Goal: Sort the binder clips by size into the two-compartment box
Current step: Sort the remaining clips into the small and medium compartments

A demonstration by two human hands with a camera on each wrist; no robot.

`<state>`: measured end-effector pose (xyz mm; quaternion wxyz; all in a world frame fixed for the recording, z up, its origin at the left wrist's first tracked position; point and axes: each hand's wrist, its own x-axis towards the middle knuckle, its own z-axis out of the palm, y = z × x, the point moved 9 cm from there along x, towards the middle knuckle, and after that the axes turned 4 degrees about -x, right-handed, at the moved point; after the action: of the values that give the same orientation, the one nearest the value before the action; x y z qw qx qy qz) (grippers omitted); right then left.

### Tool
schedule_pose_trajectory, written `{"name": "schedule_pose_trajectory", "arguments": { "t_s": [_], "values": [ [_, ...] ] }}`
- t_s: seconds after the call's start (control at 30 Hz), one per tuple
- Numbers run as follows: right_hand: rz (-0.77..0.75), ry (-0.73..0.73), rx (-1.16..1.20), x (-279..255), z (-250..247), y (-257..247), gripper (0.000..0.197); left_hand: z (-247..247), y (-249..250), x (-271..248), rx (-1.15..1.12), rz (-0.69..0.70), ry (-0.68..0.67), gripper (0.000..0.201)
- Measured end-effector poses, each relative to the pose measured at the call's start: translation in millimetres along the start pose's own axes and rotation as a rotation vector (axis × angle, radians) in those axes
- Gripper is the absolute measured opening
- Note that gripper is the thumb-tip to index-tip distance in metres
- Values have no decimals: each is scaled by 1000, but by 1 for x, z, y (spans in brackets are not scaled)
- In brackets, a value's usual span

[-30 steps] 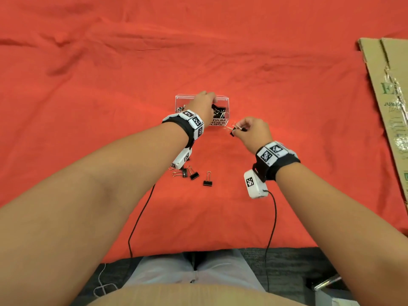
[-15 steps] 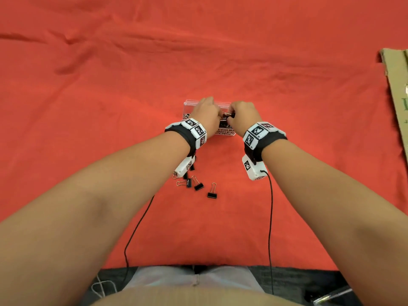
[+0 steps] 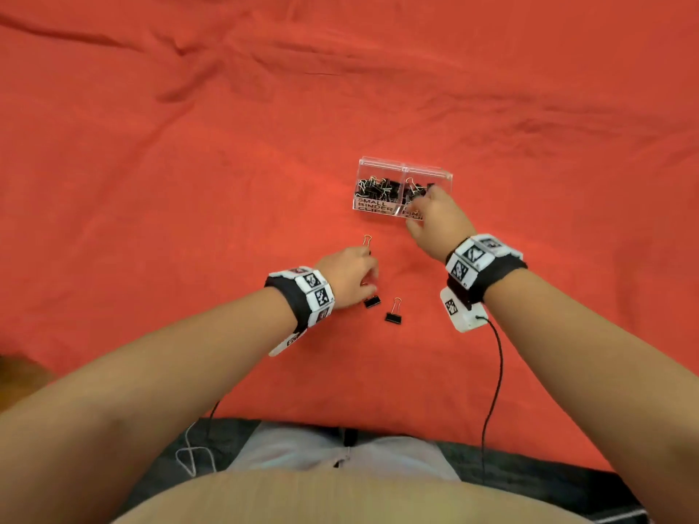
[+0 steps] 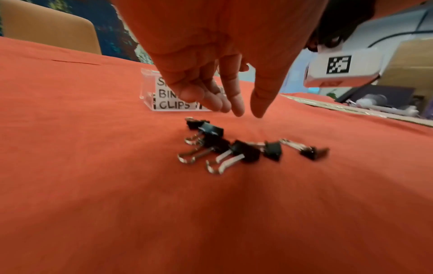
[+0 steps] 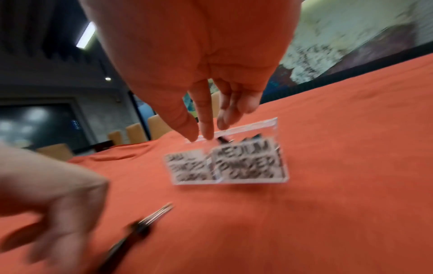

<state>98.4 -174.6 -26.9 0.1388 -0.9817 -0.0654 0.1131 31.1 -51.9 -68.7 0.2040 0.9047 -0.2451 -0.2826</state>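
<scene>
With most black binder clips already in the clear two-compartment plastic box [image 3: 404,172], the empty, relaxed right hand [image 3: 435,217] hangs over its medium side while the loose-fingered left hand [image 4: 211,77] nears the cluster of unsorted clips [image 4: 225,146] on the red cloth [image 3: 189,183], next needing a pinch; the cluster shows fully only at the left wrist.

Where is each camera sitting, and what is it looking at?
Head: on the person's head, looking down at the red cloth, both forearms, both hands and the lap.
Left wrist: along the left hand to loose binder clips below its fingertips.
Right wrist: along the right hand, fingers over the clear box; the left hand shows, blurred.
Shared: every view shows the box; its SMALL label appears in head and left wrist views.
</scene>
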Motion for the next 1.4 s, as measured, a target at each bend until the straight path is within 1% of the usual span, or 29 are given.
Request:
{"name": "schedule_pose_trajectory", "arguments": {
  "t_s": [0.07,0.17,0.23,0.3,0.37,0.43,0.53,0.6,0.67,0.77,0.83,0.87,0.93,1.07,1.17,1.23,1.3,1.4],
  "values": [
    [-25,-136,10,-27,25,-15,20,18,3,-9,50,10,-48,30],
    [-41,-379,14,-70,70,-25,18,42,7,-15,118,17,-124,38],
    [-57,-448,-3,-89,89,-26,24,47,8,-15,135,16,-115,34],
    [-58,-453,0,-98,100,-26,32,46,9,-14,138,22,-88,29],
    [-50,-428,11,-100,105,-24,34,43,10,-14,140,33,-67,25],
    [-48,-394,57,-99,106,-22,28,42,9,-14,120,35,-46,24],
    [-38,-297,177,-93,92,-19,20,33,2,-13,-9,14,35,24],
    [4,-166,249,-80,70,-10,14,24,-6,-11,-138,-9,115,23],
    [96,-21,313,-64,39,6,11,12,-14,-10,-245,-46,192,22],
    [192,153,353,-36,-14,29,18,-10,-21,-6,-315,-84,277,22],
    [203,212,305,-15,-38,39,23,-27,-20,0,-328,-84,312,23],
    [199,215,268,-5,-44,42,23,-36,-18,4,-340,-83,326,23],
    [184,178,177,11,-43,45,25,-53,-11,15,-358,-65,354,25],
    [131,89,48,22,-19,47,29,-90,9,46,-343,-5,413,30],
    [96,88,3,25,-9,48,23,-109,22,74,-284,12,432,28],
    [91,87,-33,29,-7,51,21,-115,28,90,-239,17,421,23],
    [75,106,-61,28,-7,52,25,-117,33,103,-195,30,386,21],
    [69,202,0,12,-11,46,26,-110,40,118,-103,61,312,22]
  ]
}}
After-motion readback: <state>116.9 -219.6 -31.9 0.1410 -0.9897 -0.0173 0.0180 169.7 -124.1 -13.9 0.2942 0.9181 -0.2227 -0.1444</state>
